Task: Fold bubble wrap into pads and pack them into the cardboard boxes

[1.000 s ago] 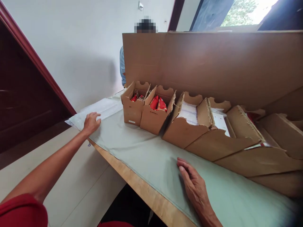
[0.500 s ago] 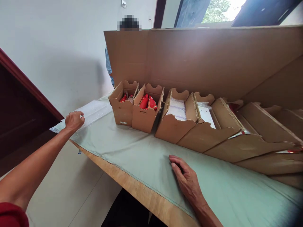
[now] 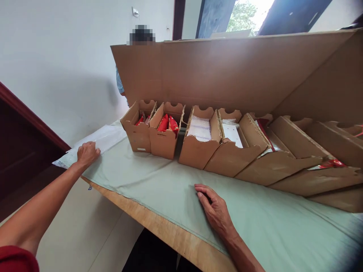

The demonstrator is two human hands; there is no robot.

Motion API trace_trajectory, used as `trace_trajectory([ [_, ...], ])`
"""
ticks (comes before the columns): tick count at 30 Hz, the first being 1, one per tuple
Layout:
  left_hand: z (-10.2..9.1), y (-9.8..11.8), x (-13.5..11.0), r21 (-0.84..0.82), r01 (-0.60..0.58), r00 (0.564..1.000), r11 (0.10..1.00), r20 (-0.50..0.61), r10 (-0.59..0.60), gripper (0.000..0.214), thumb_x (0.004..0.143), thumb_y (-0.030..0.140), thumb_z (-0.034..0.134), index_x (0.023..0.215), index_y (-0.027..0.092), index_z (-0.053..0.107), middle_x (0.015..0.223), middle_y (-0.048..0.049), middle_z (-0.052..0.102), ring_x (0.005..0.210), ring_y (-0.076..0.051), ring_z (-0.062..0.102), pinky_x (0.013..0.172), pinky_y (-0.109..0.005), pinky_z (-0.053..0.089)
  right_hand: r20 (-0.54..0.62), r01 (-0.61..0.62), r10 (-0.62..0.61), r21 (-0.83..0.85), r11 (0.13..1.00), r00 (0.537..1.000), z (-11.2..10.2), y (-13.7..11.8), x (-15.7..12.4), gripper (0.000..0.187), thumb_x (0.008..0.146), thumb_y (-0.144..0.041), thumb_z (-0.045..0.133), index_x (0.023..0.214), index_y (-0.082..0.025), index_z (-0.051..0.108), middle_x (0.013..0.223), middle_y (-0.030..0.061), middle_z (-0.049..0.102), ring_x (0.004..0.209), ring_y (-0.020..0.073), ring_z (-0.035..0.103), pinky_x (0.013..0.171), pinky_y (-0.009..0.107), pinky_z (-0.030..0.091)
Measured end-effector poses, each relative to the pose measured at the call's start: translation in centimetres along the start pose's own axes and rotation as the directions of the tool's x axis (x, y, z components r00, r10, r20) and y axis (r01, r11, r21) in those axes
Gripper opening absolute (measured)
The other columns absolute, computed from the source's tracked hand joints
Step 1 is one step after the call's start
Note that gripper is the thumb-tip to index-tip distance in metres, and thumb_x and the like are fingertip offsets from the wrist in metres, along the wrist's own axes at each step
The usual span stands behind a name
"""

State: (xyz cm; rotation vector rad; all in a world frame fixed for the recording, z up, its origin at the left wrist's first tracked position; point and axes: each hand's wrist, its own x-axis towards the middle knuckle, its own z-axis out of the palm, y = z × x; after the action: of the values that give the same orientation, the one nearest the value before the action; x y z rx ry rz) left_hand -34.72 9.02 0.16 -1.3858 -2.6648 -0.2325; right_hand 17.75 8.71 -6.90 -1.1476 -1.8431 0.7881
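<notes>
Clear plastic sheeting [image 3: 105, 136] lies flat at the left end of the table [image 3: 159, 219], on the pale green cloth [image 3: 141, 177], with one corner jutting past the table's edge. Your left hand [image 3: 88, 154] is by far the nearer one: it sits at the near side of the sheeting, toward that jutting corner, and most of the visible plastic stretches beyond it, forward and to the right. The sheeting's long axis slants from that corner up toward the leftmost cardboard box [image 3: 137, 139], at a flatter angle than the line of your left arm. Your left fingers are curled, knuckles up; their tips are hidden, so I cannot tell whether they pinch a layer or merely rest on it.

Your right hand [image 3: 214, 207] is well apart from the plastic, off to the right and closer to your body. Its fingers lie side by side, gently bent, the thumb a little away from them, with nothing visible in its grasp. Judging by this layout, any grip on the sheeting falls to your left hand; your right would have to cross the cloth, passing in front of the two leftmost boxes, to meet it.
</notes>
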Motion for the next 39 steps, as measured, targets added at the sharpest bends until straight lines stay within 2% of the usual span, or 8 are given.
trace_trajectory([
  [3, -1.9, 1.4, -3.1, -0.060, -0.069, 0.997, 0.996, -0.046, 0.066, 0.040, 0.087, 0.027, 0.049, 0.112, 0.003, 0.069, 0.125, -0.0283, 0.068, 0.125, -0.045, 0.058, 0.105, -0.058, 0.045, 0.008, -0.008, 0.008, 0.013, 1.000, 1.000, 0.0, -0.1, 0.1, 0.025, 0.094, -0.039, 0.056, 0.097, -0.025, 0.076, 0.112, 0.0096, 0.079, 0.109, 0.0280, 0.073, 0.100, 0.046, 0.058],
  [7, -3.1, 5.2, -9.8, -0.224, -0.217, 0.972, 0.950, 0.037, 0.230, 0.049, 0.089, 0.045, 0.048, 0.118, 0.013, 0.073, 0.112, -0.0135, 0.077, 0.098, -0.030, 0.072, 0.091, -0.043, 0.057, 0.007, -0.055, 0.055, 0.047, 0.997, 0.998, 0.3, -0.6, 0.5, 0.026, 0.092, -0.041, 0.057, 0.098, -0.024, 0.076, 0.111, 0.0101, 0.079, 0.107, 0.0284, 0.073, 0.099, 0.046, 0.057],
  [10, -2.8, 10.2, -15.2, -0.549, -0.273, 0.881, 0.790, 0.187, 0.434, 0.051, 0.087, 0.052, 0.055, 0.119, 0.019, 0.075, 0.111, -0.0090, 0.078, 0.093, -0.025, 0.073, 0.075, -0.034, 0.060, 0.028, -0.134, 0.131, 0.115, 0.984, 0.991, 0.2, -1.9, 0.3, 0.030, 0.091, -0.046, 0.059, 0.101, -0.022, 0.075, 0.111, 0.0106, 0.078, 0.106, 0.0285, 0.073, 0.098, 0.046, 0.056],
  [15, -2.2, 21.3, -22.8, -0.930, 0.254, 0.656, 0.268, 0.368, 0.658, 0.065, 0.083, 0.050, 0.071, 0.136, 0.012, 0.065, 0.118, -0.0170, 0.074, 0.107, -0.030, 0.072, 0.082, -0.042, 0.063, 0.203, -0.298, 0.246, 0.286, 0.911, 0.948, -2.2, -4.2, -1.7, 0.052, 0.096, -0.063, 0.053, 0.121, -0.021, 0.070, 0.121, 0.0127, 0.075, 0.107, 0.0279, 0.072, 0.088, 0.041, 0.058],
  [19, -2.1, 27.4, -27.7, -0.904, 0.428, 0.596, -0.010, 0.274, 0.755, 0.068, 0.084, 0.040, 0.075, 0.144, 0.017, 0.056, 0.141, -0.0189, 0.062, 0.131, -0.034, 0.061, 0.096, -0.046, 0.061, 0.144, -0.380, 0.351, 0.310, 0.872, 0.925, -6.0, -3.9, -4.6, 0.060, 0.094, -0.066, 0.058, 0.134, -0.023, 0.064, 0.121, 0.0115, 0.074, 0.108, 0.0284, 0.070, 0.088, 0.042, 0.057],
  [28, 0.3, 23.8, -27.1, -0.842, -0.424, 0.729, 0.333, -0.099, 0.678, 0.028, 0.091, 0.029, 0.061, 0.116, 0.024, 0.073, 0.135, -0.0112, 0.067, 0.122, -0.028, 0.065, 0.101, -0.048, 0.058, 0.167, -0.395, 0.372, 0.130, 0.910, 0.913, -11.5, 0.2, -7.0, 0.043, 0.084, -0.039, 0.063, 0.122, -0.019, 0.067, 0.076, 0.0004, 0.068, 0.066, 0.0169, 0.061, 0.060, 0.029, 0.048],
  [34, 2.1, 22.2, -26.2, -0.639, -0.671, 0.633, 0.375, -0.230, 0.740, 0.024, 0.093, 0.026, 0.057, 0.112, 0.022, 0.073, 0.120, -0.0114, 0.072, 0.118, -0.029, 0.064, 0.099, -0.048, 0.057, -0.193, -0.180, 0.096, -0.487, 0.855, 0.976, -13.9, 0.9, -6.9, 0.027, 0.089, -0.024, 0.060, 0.111, -0.021, 0.074, 0.111, 0.0105, 0.075, 0.105, 0.0319, 0.068, 0.095, 0.051, 0.052],
  [39, 3.2, 23.5, -27.3, -0.589, -0.727, 0.587, 0.353, -0.266, 0.764, 0.024, 0.094, 0.021, 0.056, 0.112, 0.022, 0.072, 0.116, -0.0113, 0.071, 0.113, -0.029, 0.064, 0.100, -0.049, 0.054, 0.129, 0.096, -0.038, -0.476, 0.874, 0.991, -9.4, -1.1, -8.2, 0.024, 0.096, -0.027, 0.065, 0.118, -0.023, 0.073, 0.127, 0.0111, 0.071, 0.116, 0.0306, 0.065, 0.099, 0.049, 0.051],
])
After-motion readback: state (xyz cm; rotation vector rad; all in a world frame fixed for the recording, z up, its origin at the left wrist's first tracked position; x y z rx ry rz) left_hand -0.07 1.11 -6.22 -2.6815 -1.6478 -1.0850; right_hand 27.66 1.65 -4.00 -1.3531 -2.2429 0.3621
